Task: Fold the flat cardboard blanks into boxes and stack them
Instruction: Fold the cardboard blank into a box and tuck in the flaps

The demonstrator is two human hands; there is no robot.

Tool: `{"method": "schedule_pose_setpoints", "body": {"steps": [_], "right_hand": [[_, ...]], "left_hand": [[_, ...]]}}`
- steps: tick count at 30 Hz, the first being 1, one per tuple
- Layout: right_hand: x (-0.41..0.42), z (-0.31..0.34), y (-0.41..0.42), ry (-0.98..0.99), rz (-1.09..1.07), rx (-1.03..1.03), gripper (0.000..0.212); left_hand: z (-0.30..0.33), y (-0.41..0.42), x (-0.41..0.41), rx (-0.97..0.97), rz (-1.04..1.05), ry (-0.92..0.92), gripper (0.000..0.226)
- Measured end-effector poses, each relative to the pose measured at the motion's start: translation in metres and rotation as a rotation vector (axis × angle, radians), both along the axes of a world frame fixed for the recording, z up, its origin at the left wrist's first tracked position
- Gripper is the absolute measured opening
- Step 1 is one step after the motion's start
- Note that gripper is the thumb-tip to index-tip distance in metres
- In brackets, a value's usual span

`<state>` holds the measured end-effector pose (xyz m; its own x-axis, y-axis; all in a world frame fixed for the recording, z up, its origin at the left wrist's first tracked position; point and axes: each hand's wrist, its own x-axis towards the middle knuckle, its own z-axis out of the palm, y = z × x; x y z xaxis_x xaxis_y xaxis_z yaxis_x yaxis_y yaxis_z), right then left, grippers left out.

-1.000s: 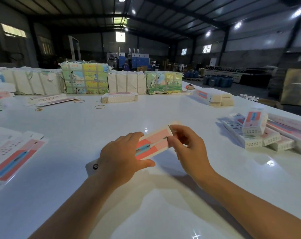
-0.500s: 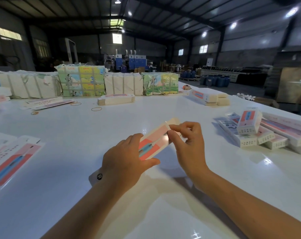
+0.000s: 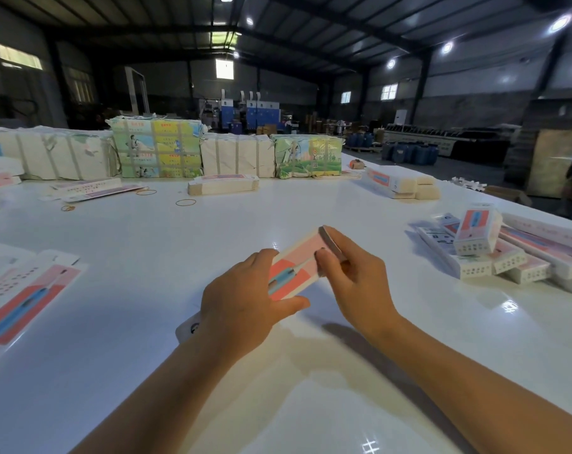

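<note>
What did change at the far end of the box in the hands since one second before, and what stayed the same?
The right hand moved from pinching the far end of the pink box to folding its end flap over toward the opening. The left hand kept its grip on the near half. The folded boxes at right and the flat blanks at left stayed put.

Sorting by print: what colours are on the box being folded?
Pink and coral-red with a blue graphic, on the box; head view.
</note>
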<state>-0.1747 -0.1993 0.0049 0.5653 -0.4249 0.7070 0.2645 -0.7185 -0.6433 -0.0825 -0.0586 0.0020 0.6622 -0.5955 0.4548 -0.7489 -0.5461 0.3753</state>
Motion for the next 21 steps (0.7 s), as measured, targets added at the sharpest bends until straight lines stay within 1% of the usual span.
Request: {"method": "schedule_pose_setpoints", "body": {"steps": [1,3,4,5,6,7,8,9,10,13,15,17,21], "right_hand": [[0.0,-0.001,0.0,0.033,-0.041,-0.126,0.02],[0.001,-0.003,0.001,0.161,-0.129,-0.331,0.034],[0.001,-0.003,0.001,0.208,-0.155,-0.387,0.036],[0.001,-0.004,0.001,0.225,-0.15,-0.393,0.035],[0.0,-0.005,0.003,0.209,-0.114,-0.332,0.029],[-0.002,-0.004,0.006,0.173,-0.05,-0.197,0.023],[-0.002,-0.002,0.009,0.133,0.026,-0.018,0.023],[-0.002,0.0,0.01,0.101,0.091,0.144,0.029],[-0.002,0.003,0.01,0.084,0.135,0.255,0.035],[-0.003,0.008,0.011,0.044,0.193,0.317,0.045],[-0.005,0.012,0.011,-0.008,0.238,0.399,0.052],[-0.004,0.013,0.009,-0.033,0.252,0.47,0.052],[-0.003,0.013,0.006,-0.017,0.277,0.57,0.053]], "left_hand": [[0.0,0.0,0.001,-0.005,0.001,-0.011,0.065],[-0.002,0.003,0.004,-0.003,0.011,-0.04,0.067],[-0.003,0.004,0.006,0.008,0.022,-0.055,0.069],[-0.003,0.006,0.007,0.019,0.033,-0.069,0.07],[-0.004,0.007,0.007,0.026,0.042,-0.082,0.072],[-0.004,0.008,0.008,0.023,0.048,-0.093,0.072],[-0.004,0.009,0.007,0.013,0.049,-0.102,0.072],[-0.003,0.01,0.007,0.003,0.048,-0.11,0.072],[-0.002,0.011,0.007,-0.004,0.044,-0.119,0.072],[-0.001,0.011,0.006,-0.031,0.023,-0.145,0.073],[0.0,0.012,0.006,-0.055,0.013,-0.163,0.074],[0.0,0.012,0.006,-0.08,-0.005,-0.191,0.075],[0.001,0.012,0.007,-0.095,-0.045,-0.243,0.075]]}}
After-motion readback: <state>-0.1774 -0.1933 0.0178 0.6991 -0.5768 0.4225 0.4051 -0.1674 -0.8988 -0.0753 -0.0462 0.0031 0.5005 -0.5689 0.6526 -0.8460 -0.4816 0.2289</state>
